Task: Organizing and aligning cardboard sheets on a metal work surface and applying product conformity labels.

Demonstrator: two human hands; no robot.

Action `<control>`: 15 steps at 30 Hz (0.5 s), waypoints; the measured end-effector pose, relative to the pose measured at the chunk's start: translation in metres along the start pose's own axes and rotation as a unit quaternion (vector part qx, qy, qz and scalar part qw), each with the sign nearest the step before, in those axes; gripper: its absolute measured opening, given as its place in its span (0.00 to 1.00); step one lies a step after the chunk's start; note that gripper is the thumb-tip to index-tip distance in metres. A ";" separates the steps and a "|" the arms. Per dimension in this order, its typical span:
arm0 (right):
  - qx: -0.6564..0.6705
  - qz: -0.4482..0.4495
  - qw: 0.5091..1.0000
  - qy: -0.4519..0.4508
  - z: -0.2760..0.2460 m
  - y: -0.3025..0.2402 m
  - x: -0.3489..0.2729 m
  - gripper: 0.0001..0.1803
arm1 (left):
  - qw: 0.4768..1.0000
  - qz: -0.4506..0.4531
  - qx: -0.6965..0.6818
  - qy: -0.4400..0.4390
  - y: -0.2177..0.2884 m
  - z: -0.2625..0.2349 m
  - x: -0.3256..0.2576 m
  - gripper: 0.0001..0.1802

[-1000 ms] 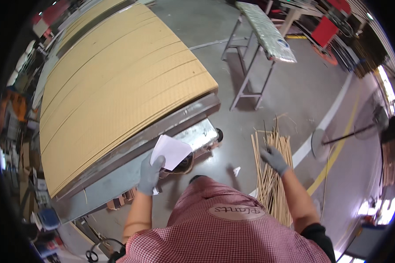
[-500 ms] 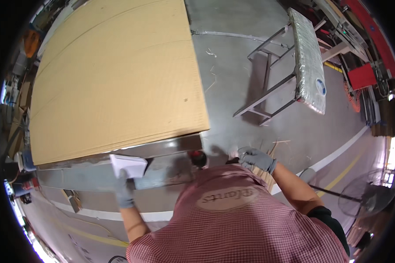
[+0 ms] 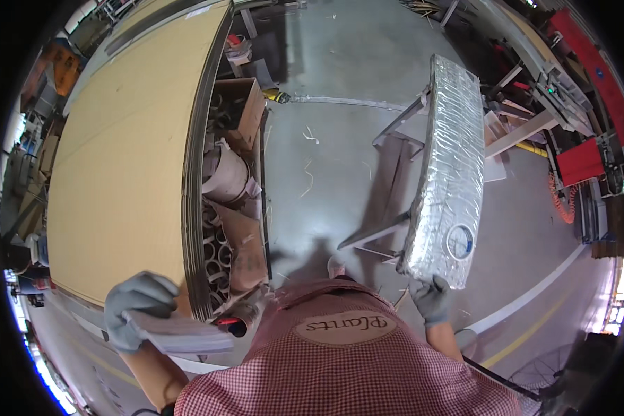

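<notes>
My left hand [image 3: 133, 305], in a grey glove, is closed around a stack of white sheets [image 3: 180, 335] by the near corner of a large pile of tan cardboard [image 3: 118, 187]. The thumb lies over the stack, and the loose end points right. On the other side, my gloved right hand [image 3: 430, 299] is at the near end of a narrow bench wrapped in silvery film [image 3: 447, 166]. Its thumb and fingers look apart and slightly bent; whether they touch the bench is unclear. A blue-and-clear tape roll [image 3: 460, 242] lies on the bench top.
Under the cardboard's right side are an open carton [image 3: 239, 114], a bucket-like container [image 3: 225, 173] and several tubes [image 3: 218, 256]. The bench's grey metal legs [image 3: 374, 232] reach out leftward over the floor. Red machinery [image 3: 581, 163] stands at far right, a fan [image 3: 534, 371] at lower right.
My view has moved forward and right, uncovering the storage beside the cardboard. The bench appears closer. My right hand has come to its near end; my left hand still holds the sheets, now nearer.
</notes>
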State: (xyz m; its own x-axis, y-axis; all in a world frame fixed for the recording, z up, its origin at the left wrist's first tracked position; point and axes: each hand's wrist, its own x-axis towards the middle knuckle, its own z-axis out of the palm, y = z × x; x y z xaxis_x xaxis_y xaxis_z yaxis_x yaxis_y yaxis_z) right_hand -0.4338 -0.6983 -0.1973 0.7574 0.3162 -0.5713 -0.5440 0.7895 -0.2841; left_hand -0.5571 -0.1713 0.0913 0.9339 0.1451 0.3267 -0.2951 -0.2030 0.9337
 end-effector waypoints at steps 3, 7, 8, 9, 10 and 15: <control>-0.081 -0.005 0.985 0.156 0.047 -0.018 -0.015 0.07 | 0.990 -0.026 -0.006 -0.136 -0.012 0.012 0.073 0.19; -0.618 0.093 0.753 0.206 0.065 -0.092 -0.030 0.08 | 0.969 -0.058 -0.011 -0.239 -0.049 0.029 0.147 0.19; -0.648 -0.044 0.722 0.238 0.078 -0.098 -0.025 0.10 | 0.959 -0.041 -0.016 -0.280 -0.063 0.032 0.169 0.16; -0.662 -0.177 0.679 0.264 0.088 -0.098 -0.017 0.13 | 0.949 -0.034 0.004 -0.313 -0.071 0.034 0.187 0.16; -0.632 -0.321 0.669 0.223 0.105 -0.091 -0.001 0.14 | 0.937 -0.023 0.019 -0.348 -0.081 0.039 0.207 0.15; -0.731 -0.296 0.584 0.192 0.125 -0.106 0.065 0.12 | 0.916 0.035 0.052 -0.396 -0.120 0.047 0.294 0.15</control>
State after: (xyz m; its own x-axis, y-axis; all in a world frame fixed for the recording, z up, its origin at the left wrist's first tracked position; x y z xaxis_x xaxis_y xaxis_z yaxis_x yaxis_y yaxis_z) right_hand -0.2821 -0.6957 -0.1085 0.9849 -0.1474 -0.0910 -0.1678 -0.6819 -0.7120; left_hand -0.2373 -0.1496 0.0685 0.7790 -0.6118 0.1371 -0.3771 -0.2825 0.8820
